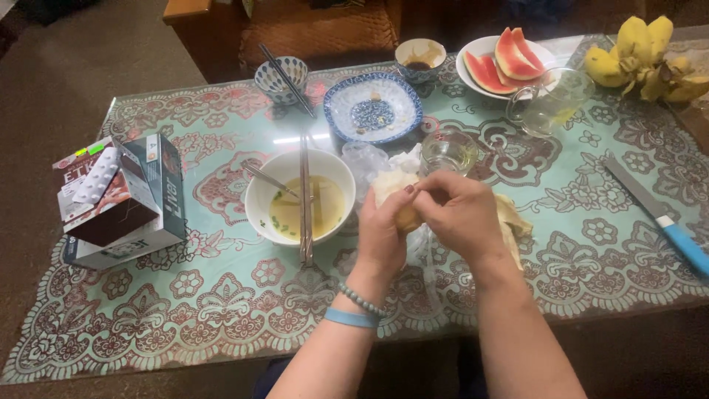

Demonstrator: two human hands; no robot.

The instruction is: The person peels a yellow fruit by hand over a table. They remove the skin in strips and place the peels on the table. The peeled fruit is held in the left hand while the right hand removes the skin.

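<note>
Between my two hands, just above the table edge nearest me, sat the small pale-yellow fruit (405, 216) I was working on, most of it hidden by fingers. My left hand (384, 236) cupped it from below, closed around it, a bead bracelet and a blue band at the wrist. My right hand (461, 214) had its fingertips pinched narrow at the top of the fruit, where a bit of skin seemed to be coming away. I judged the peeling partly done: pale flesh (391, 183) showed above my left fingers, while the lower part looked yet unpeeled, though I could not tell how much skin was left. Under and just right of my right hand lay loose tan strips of peel (515, 222), which suggested some skin was already off.

Just beyond my hands were a crumpled clear plastic bag (367, 161) and a clear drinking glass (448, 151). Left of my left hand stood a white round bowl of yellowish broth (299, 196) with metal chopsticks (305, 199) laid across it. Farther right lay a blue-handled knife (657, 213), untouched. Far beyond my right hand were a white plate of red watermelon slices (506, 59) and a bunch of yellow bananas (642, 55). Well to my left sat open cardboard medicine boxes (122, 199).
</note>
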